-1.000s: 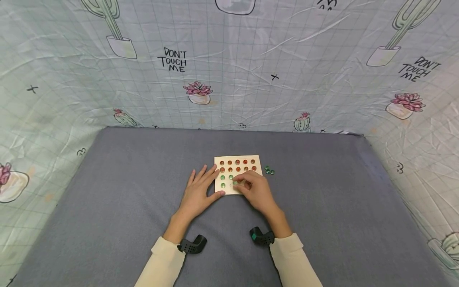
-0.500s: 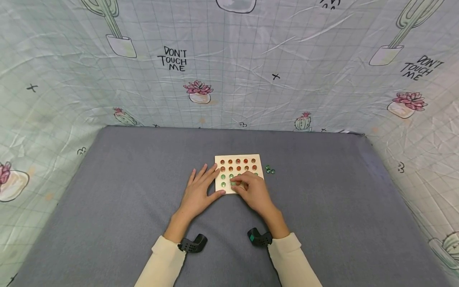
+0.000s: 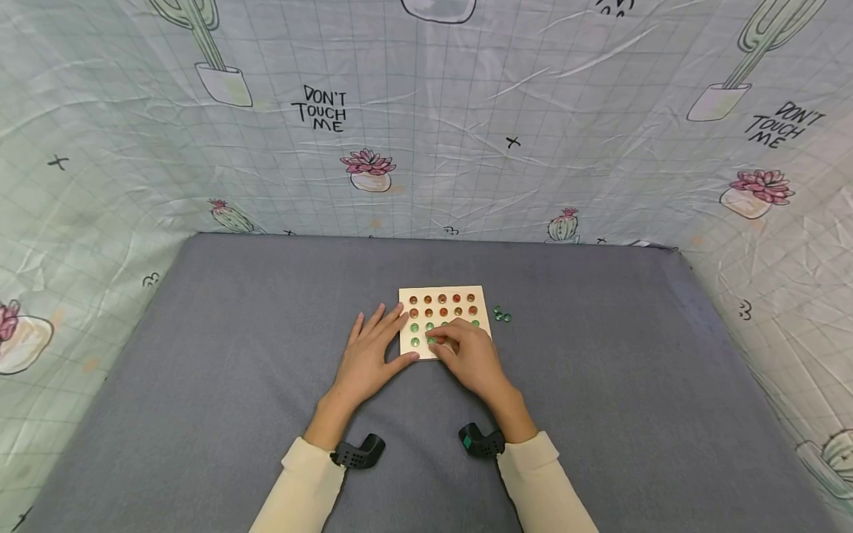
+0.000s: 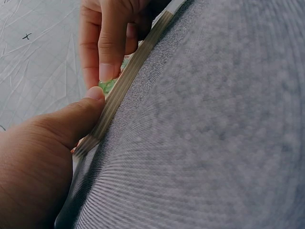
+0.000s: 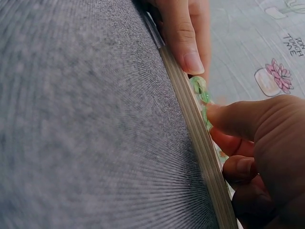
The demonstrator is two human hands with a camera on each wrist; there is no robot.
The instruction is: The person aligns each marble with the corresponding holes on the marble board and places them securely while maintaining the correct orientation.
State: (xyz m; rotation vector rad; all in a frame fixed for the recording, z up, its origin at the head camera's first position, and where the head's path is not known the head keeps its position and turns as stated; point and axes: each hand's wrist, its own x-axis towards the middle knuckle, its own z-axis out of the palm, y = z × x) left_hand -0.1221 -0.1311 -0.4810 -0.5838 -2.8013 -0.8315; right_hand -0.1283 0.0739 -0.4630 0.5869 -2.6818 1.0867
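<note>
A pale wooden board [image 3: 440,291] lies in front of me, its upper two rows of round hollows filled with red-orange glass beads [image 3: 443,299]. Below those sit green glass beads [image 3: 415,327], partly covered by my right hand [image 3: 473,359]. That hand pinches a green glass bead [image 3: 432,340] between thumb and fingers, low at the board's front row. My left hand [image 3: 365,359] rests with fairly straight fingers at the board's left side, thumb on its front edge. In the left wrist view, a green bead [image 4: 107,86] shows under the right fingertips. The board's layered edge [image 5: 190,129] fills the right wrist view's middle.
Several loose green beads [image 3: 501,314] lie on the grey cloth [image 3: 600,355] just right of the board. A printed fabric backdrop [image 3: 440,148] rises behind the table and at both sides. Black wrist cameras [image 3: 360,451] are strapped to both wrists.
My right hand has shifted slightly left, bringing the pinched green bead to the second spot of the front row. The left hand stays in place.
</note>
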